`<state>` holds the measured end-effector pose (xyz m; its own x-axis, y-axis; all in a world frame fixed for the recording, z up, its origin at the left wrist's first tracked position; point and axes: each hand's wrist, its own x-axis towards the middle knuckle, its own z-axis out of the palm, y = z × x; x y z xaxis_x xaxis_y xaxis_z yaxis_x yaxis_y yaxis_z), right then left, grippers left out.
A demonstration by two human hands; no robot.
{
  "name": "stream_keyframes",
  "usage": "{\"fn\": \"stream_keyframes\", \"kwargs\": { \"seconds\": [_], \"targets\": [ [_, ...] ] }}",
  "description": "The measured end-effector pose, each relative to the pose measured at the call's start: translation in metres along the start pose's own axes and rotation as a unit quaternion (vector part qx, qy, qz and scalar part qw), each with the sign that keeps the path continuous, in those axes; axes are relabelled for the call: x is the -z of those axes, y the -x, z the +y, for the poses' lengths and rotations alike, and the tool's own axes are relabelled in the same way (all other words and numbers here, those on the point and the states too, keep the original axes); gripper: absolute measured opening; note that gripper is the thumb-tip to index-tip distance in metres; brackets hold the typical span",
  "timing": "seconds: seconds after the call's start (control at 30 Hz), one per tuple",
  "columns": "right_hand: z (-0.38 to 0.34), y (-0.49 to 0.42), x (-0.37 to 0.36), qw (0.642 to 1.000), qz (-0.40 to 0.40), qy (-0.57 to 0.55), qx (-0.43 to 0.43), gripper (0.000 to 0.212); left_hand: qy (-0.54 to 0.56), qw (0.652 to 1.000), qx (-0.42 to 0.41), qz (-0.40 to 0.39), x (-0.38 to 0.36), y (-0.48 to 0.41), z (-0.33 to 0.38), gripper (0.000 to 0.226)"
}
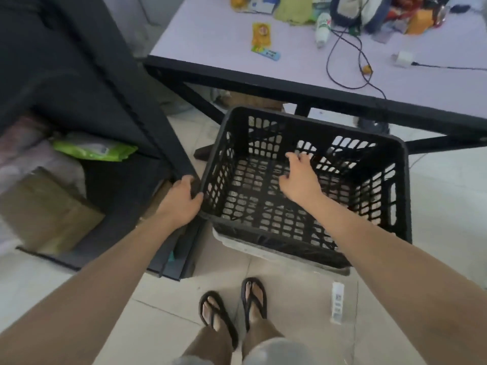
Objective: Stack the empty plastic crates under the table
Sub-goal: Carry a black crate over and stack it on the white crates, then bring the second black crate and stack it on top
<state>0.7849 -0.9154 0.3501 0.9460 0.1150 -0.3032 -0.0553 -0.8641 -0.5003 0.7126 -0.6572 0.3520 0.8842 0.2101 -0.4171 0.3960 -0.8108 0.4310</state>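
On the tiled floor [434, 206] in front of the desk [210, 30] stands a black plastic crate [402, 196] with slotted walls and a grid bottom. It is upright and nothing lies in it; the tiles show through its openings. Its far edge sits just below the desk's dark front rail, and its base seems to rest in or on a pale, worn rim, though it is unclear what that rim belongs to.

The left hand [181, 200] is closed around the crate's near left corner, fingers curled over the rim. The right hand [299, 177] hangs inside the crate with fingers spread and loose, gripping nothing; whether it touches the bottom cannot be told.

To the left, a dark bin [113, 185] with a raised lid holds a brown cardboard box [47, 214] and a green packet [95, 150]. On the desk lie a yellow packet [261, 35], a white bottle [323, 29] on its side and black cables [342, 48]. A small white carton [337, 302] lies on the floor beside two feet in black sandals [232, 306].
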Motion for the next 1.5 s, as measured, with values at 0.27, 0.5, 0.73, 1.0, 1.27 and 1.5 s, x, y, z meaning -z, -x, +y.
{"fn": "stream_keyframes", "kwargs": {
  "seconds": [0.27,0.5,0.73,1.0,1.27,1.5],
  "targets": [
    [-0.157,0.062,-0.070,0.977,-0.028,0.086,0.195,0.051,-0.085,0.995,0.053,-0.003,0.037,0.103,-0.124,0.051],
    [-0.256,0.213,-0.170,0.959,0.001,0.114,0.258,0.046,-0.121,0.987,0.101,0.019,0.040,0.267,-0.280,0.049],
    [-0.399,0.348,-0.285,0.899,-0.084,0.208,0.376,0.056,-0.077,0.966,0.224,0.105,0.105,0.417,-0.477,0.053],
    [-0.595,0.390,-0.424,0.871,-0.117,0.196,0.435,0.061,-0.055,0.913,0.351,0.200,0.195,0.512,-0.679,0.050],
    [-0.824,0.386,-0.579,0.819,-0.175,0.230,0.496,0.062,-0.057,0.881,0.448,0.145,0.301,0.534,-0.891,0.044],
    [-1.002,0.379,-0.679,0.815,-0.198,0.223,0.497,0.063,-0.002,0.859,0.486,0.162,0.391,0.527,-1.031,0.053]
  ]
}}
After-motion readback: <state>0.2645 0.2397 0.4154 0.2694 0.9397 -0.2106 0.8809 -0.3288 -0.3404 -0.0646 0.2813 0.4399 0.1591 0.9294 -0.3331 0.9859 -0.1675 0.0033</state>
